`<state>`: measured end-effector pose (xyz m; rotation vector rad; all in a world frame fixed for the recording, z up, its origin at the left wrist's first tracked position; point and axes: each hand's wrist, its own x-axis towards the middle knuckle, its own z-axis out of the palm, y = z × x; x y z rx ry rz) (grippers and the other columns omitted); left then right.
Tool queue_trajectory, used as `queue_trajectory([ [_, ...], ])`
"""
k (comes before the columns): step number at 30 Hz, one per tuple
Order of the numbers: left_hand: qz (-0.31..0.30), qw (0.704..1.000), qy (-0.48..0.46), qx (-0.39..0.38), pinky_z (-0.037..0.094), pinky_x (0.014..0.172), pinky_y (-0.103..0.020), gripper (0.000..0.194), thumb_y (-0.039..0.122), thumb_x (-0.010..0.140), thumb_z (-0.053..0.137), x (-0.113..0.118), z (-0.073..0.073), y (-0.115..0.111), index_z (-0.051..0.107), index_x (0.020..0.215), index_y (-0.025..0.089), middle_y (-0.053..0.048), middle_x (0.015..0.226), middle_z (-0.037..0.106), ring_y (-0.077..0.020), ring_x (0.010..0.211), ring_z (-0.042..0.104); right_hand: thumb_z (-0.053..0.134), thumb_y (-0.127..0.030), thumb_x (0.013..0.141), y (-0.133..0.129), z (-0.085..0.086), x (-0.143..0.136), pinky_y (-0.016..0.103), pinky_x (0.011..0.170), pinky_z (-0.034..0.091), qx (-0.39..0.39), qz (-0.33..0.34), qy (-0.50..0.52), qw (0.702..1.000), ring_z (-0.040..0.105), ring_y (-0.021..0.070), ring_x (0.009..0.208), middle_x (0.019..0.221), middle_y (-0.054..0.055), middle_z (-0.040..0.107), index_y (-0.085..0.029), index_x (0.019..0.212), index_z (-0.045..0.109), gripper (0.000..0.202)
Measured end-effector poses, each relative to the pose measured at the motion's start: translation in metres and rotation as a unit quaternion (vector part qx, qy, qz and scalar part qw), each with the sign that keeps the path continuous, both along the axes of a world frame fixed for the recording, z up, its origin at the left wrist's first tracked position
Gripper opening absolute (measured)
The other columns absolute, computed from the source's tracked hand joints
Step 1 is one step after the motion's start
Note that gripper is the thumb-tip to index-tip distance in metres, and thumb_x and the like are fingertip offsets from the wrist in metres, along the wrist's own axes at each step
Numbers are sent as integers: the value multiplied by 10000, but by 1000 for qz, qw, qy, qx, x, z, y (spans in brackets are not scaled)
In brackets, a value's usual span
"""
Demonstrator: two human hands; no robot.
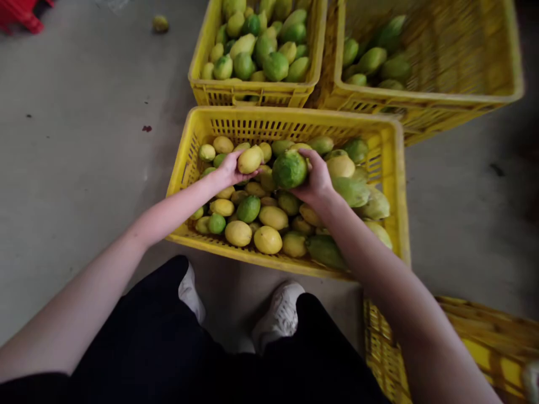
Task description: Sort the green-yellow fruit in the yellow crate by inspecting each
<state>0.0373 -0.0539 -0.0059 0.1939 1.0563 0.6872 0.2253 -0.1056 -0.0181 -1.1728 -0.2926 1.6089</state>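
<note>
A yellow lemon (250,160) rests in my left hand (231,170), whose fingers curl around it from the left and below. My right hand (316,178) grips a larger, bumpy green citrus fruit (290,169) from its right side. Both hands are above the near yellow crate (290,115), a little apart from each other. Yellow lemons (268,240) and greener ones lie in a layer beneath them. Longer pale-green fruits (373,203) fill the crate's right side, partly hidden by my right forearm.
Behind stand a yellow crate (256,90) of mostly green fruit and a deeper crate (425,98) with several green fruits at its left. Another yellow crate (385,350) is at lower right. A single lemon (160,23) lies on the grey floor. Something red (21,14) shows at upper left.
</note>
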Motion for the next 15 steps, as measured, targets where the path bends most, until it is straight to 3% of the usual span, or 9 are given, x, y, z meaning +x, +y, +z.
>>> queue_trajectory([
  [3,-34,999,36,6,524,737,-284,395,354,1056,347,5,7,-4,651,1033,102,-104,806,704,-214,884,650,373,-351,983,5,-9,1,302,636,553,5,9,-47,999,746,142,741,656,1,737,-177,699,684,456],
  [6,-29,998,37,34,542,791,-290,368,387,1043,419,6,12,-6,653,1011,105,-96,800,709,-221,938,667,313,-345,995,7,-16,3,304,618,521,20,36,-73,997,746,133,741,673,-1,749,-156,658,671,527],
  [11,8,996,0,94,591,801,-305,340,353,1031,421,5,17,-6,658,1064,111,-82,818,715,-211,893,711,477,-402,963,5,-17,4,341,669,555,75,43,-72,994,747,171,803,652,8,734,-176,681,708,429],
  [15,37,999,-15,36,611,756,-293,418,374,1028,375,2,15,-3,625,1196,83,-125,947,727,-252,1048,716,636,-451,885,1,-9,3,346,667,580,77,67,-28,994,727,191,783,722,21,741,-221,816,721,254],
])
